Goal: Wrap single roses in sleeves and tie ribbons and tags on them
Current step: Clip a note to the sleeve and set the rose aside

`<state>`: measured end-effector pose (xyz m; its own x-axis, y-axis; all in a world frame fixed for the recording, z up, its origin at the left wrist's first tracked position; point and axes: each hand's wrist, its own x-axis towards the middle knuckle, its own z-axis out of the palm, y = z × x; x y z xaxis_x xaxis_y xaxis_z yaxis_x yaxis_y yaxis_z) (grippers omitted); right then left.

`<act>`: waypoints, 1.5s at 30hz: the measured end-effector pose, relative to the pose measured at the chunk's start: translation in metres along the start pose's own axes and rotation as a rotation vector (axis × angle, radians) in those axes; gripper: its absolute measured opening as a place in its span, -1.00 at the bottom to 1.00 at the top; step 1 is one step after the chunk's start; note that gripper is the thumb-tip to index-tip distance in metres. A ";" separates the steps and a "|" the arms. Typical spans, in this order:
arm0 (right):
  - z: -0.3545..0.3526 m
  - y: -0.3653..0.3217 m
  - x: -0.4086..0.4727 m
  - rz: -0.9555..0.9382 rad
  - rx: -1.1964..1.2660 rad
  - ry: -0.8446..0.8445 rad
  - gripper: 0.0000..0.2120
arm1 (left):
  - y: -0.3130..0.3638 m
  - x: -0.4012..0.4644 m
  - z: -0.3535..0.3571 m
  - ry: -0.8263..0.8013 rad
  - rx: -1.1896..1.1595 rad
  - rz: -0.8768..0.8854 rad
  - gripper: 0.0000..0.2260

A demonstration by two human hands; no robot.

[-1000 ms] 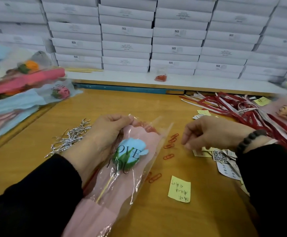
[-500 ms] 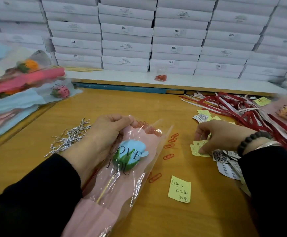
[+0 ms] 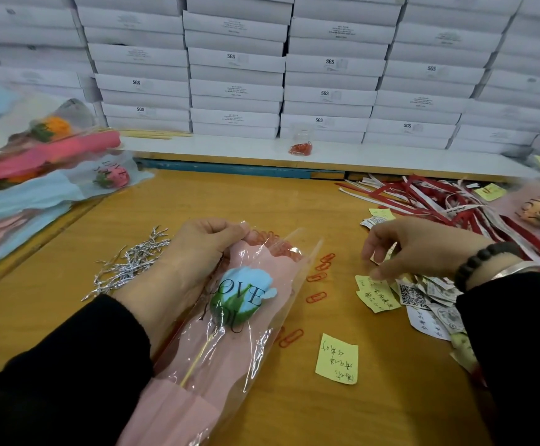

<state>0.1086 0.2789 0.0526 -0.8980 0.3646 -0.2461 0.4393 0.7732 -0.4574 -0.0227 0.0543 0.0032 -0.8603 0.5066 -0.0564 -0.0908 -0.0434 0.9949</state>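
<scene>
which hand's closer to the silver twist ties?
Left. The left hand grips the sleeve top right beside the silver twist ties; the right hand is across the table over the tags.

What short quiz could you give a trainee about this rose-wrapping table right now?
1. True or false: the left hand grips the top edge of the clear-and-pink plastic sleeve holding the pale blue rose.
2. The right hand hovers over: A) the silver twist ties; B) the pile of small yellow notes and printed paper tags; C) the red and white ribbons.
3. What colour are the loose paper clips lying between the hands?

Key: 1 true; 2 B; 3 red-orange.
</scene>
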 end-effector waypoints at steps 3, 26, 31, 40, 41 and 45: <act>0.007 0.002 0.001 0.052 -0.123 -0.087 -0.80 | 0.000 0.000 0.000 0.004 0.013 0.000 -0.78; 0.006 -0.043 -0.003 -0.349 0.709 0.485 -0.87 | 0.001 0.000 0.001 0.012 0.043 0.018 -0.79; 0.031 -0.089 0.005 -0.477 0.906 0.396 -0.86 | 0.002 -0.002 0.003 0.032 0.013 0.000 -0.80; 0.055 -0.083 0.021 -0.461 0.578 0.300 -0.79 | 0.005 -0.005 0.007 -0.016 0.021 -0.007 -0.86; 0.055 -0.081 0.022 -0.458 0.542 0.309 -0.78 | 0.005 -0.005 0.008 -0.027 0.017 -0.013 -0.84; 0.055 -0.079 0.024 -0.462 0.478 0.324 -0.74 | 0.004 -0.007 0.007 -0.066 0.030 -0.005 -0.83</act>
<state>0.0540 0.1980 0.0363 -0.9235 0.2484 0.2924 -0.0897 0.6013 -0.7940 -0.0137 0.0562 0.0083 -0.8249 0.5625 -0.0567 -0.0790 -0.0153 0.9968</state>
